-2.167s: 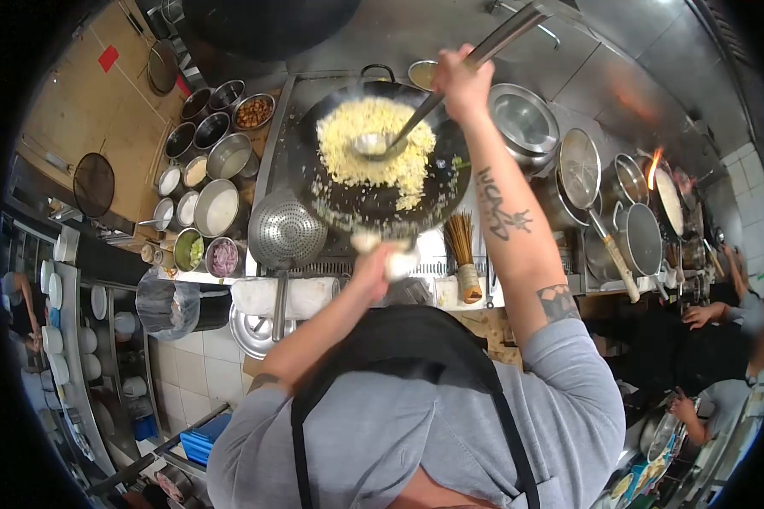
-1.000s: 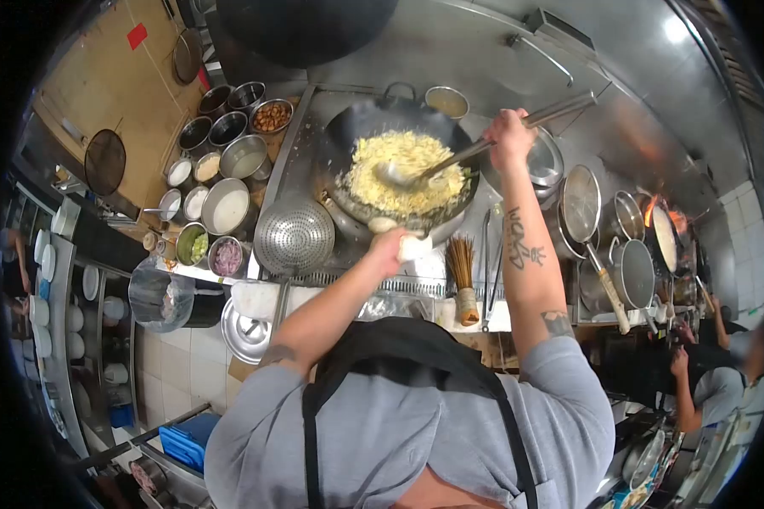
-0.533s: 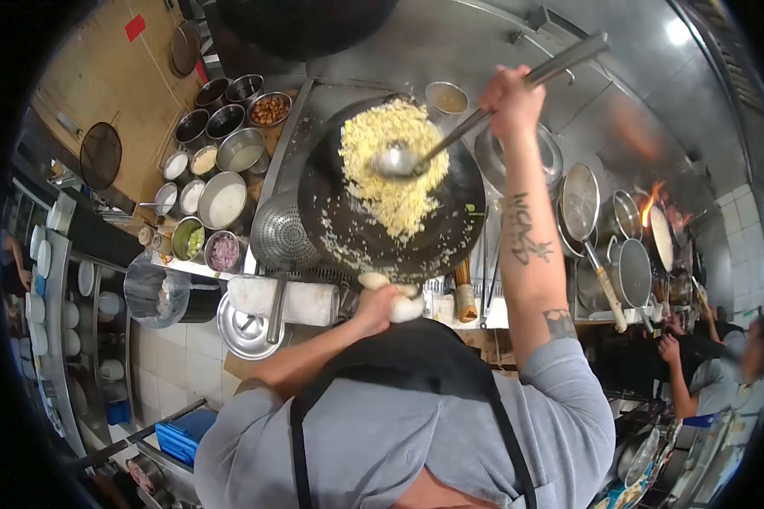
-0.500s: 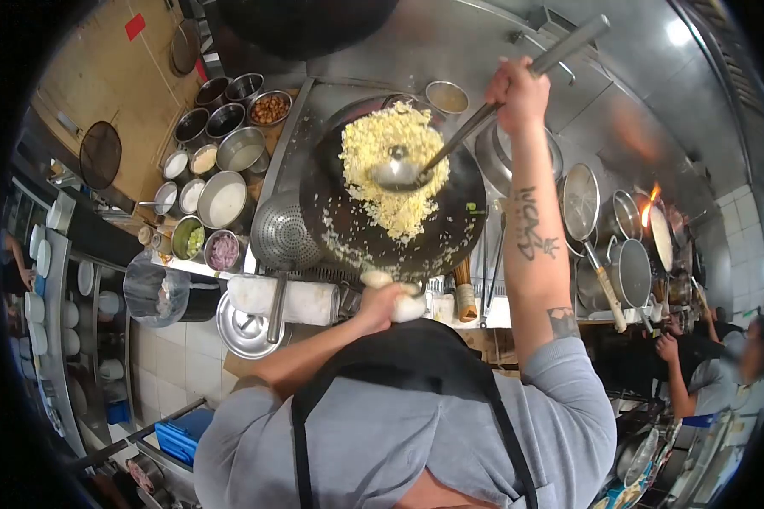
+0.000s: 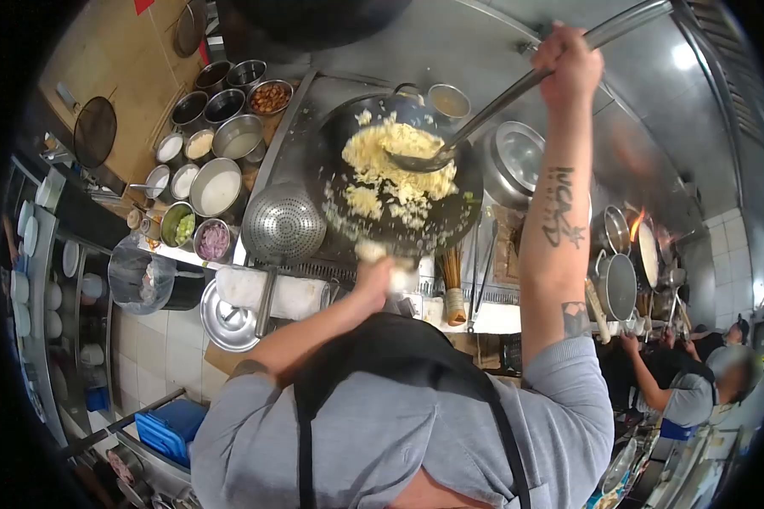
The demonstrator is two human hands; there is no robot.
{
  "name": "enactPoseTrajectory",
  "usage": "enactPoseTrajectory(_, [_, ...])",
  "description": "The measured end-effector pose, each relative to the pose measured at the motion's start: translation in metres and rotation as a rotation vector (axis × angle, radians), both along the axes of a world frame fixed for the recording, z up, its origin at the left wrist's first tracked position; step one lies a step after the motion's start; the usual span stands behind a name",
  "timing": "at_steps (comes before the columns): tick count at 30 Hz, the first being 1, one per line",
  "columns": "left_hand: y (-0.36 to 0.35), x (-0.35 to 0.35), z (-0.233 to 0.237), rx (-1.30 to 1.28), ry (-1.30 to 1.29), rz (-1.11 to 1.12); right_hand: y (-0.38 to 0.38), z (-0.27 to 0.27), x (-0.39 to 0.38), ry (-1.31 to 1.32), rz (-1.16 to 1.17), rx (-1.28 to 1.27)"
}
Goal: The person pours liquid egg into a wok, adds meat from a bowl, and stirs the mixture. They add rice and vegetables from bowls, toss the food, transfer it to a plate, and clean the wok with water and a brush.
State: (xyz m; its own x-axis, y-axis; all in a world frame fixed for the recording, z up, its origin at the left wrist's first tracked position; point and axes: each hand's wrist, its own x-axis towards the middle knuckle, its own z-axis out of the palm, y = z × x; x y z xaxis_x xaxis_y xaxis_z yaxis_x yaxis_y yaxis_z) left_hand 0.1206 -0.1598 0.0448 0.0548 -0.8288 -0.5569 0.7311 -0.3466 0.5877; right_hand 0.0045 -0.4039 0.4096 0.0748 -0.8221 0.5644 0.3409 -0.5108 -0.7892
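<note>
My right hand (image 5: 569,64) is wrapped round the long metal handle of a ladle (image 5: 429,161), whose bowl sits in the yellow and white fried rice (image 5: 390,140). Under the rice lies a big dark wok (image 5: 339,182) with loose grains scattered over its inside. My left hand (image 5: 377,284) is closed on a pale folded cloth (image 5: 399,278) at the wok's near rim. What the cloth covers there is hidden.
A perforated strainer (image 5: 283,224) rests left of the wok, near metal pots of sauces, powders, chopped greens and red onion (image 5: 213,241). A bamboo brush (image 5: 454,293) and a lidded pot (image 5: 518,157) are on the right. Flames (image 5: 637,225) rise farther right, beside co-workers (image 5: 692,390).
My right hand and the ladle handle have moved up and to the right. The rice has spread and broken into clumps. My left hand stays at the near rim.
</note>
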Motion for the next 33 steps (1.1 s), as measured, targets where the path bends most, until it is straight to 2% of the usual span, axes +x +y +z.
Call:
enactPoseTrajectory(1, [-0.024, 0.006, -0.003, 0.006, -0.019, -0.090, 0.013, 0.009, 0.007, 0.012, -0.007, -0.010])
enactPoseTrajectory(3, [-0.066, 0.010, 0.018, 0.182, -0.048, -0.008, 0.042, 0.017, 0.026, 0.029, -0.031, -0.052])
enactPoseTrajectory(6, [-0.083, 0.012, -0.002, 0.081, 0.017, -0.066, 0.040, -0.063, 0.043, 0.182, -0.111, -0.179])
enactPoseTrajectory(7, [-0.087, 0.015, -0.005, 0.076, 0.043, -0.086, 0.039, -0.099, 0.054, 0.191, -0.086, -0.009])
enactPoseTrajectory(8, [-0.087, 0.019, -0.009, 0.077, 0.066, -0.111, 0.028, -0.118, 0.046, 0.167, -0.099, 0.040])
enactPoseTrajectory(11, [-0.061, 0.034, -0.002, 0.026, 0.173, -0.147, -0.024, -0.131, -0.004, 0.111, -0.118, 0.184])
enactPoseTrajectory(13, [-0.040, 0.048, -0.006, 0.029, 0.222, -0.148, -0.028, -0.111, -0.037, 0.004, -0.190, 0.148])
enactPoseTrajectory(16, [-0.002, 0.070, -0.039, 0.051, 0.159, -0.259, -0.015, -0.148, -0.048, -0.112, -0.359, 0.079])
enactPoseTrajectory(19, [0.022, 0.064, -0.065, -0.104, -0.198, -0.408, 0.017, -0.206, -0.019, 0.067, -0.206, 0.088])
enactPoseTrajectory(20, [0.026, 0.062, -0.075, -0.094, -0.220, -0.499, 0.027, -0.219, -0.016, -0.021, -0.032, 0.075])
enactPoseTrajectory(21, [0.031, 0.062, -0.083, -0.116, -0.244, -0.529, 0.047, -0.224, -0.015, 0.110, -0.003, -0.073])
enactPoseTrajectory(22, [0.035, 0.060, -0.091, -0.143, -0.261, -0.560, 0.070, -0.231, -0.024, 0.383, -0.096, -0.139])
enactPoseTrajectory(23, [0.040, 0.057, -0.098, -0.174, -0.274, -0.593, 0.094, -0.246, -0.035, 0.469, -0.110, -0.166])
enactPoseTrajectory(24, [0.047, 0.056, -0.089, -0.125, -0.163, -0.544, 0.117, -0.270, -0.052, 0.608, -0.207, -0.193])
enactPoseTrajectory(25, [0.051, 0.059, -0.094, -0.016, -0.094, -0.558, 0.147, -0.287, -0.066, 0.723, -0.324, -0.042])
enactPoseTrajectory(26, [0.059, 0.059, -0.102, 0.060, -0.023, -0.465, 0.180, -0.302, -0.072, 0.448, -0.243, 0.622])
enactPoseTrajectory(27, [0.064, 0.063, -0.120, 0.109, 0.013, -0.440, 0.201, -0.326, -0.098, 0.530, -0.120, 1.113])
enactPoseTrajectory(28, [0.066, 0.072, -0.117, 0.197, -0.004, -0.487, 0.230, -0.366, -0.114, 0.314, -0.048, 1.082])
enactPoseTrajectory(29, [0.066, 0.071, -0.097, 0.129, -0.083, -0.468, 0.259, -0.377, -0.125, 0.520, 0.056, 1.084])
enactPoseTrajectory(30, [0.068, 0.068, -0.079, -0.009, -0.206, -0.493, 0.283, -0.373, -0.125, 0.571, 0.153, 1.156])
enactPoseTrajectory(31, [0.068, 0.070, -0.081, -0.064, -0.274, -0.553, 0.308, -0.362, -0.125, 0.533, 0.198, 1.215])
enactPoseTrajectory(32, [0.069, 0.067, -0.069, -0.048, -0.330, -0.649, 0.332, -0.369, -0.129, 0.462, 0.194, 1.223])
enactPoseTrajectory(33, [0.071, 0.064, -0.079, -0.114, -0.385, -0.700, 0.351, -0.375, -0.137, 0.389, 0.140, 1.219])
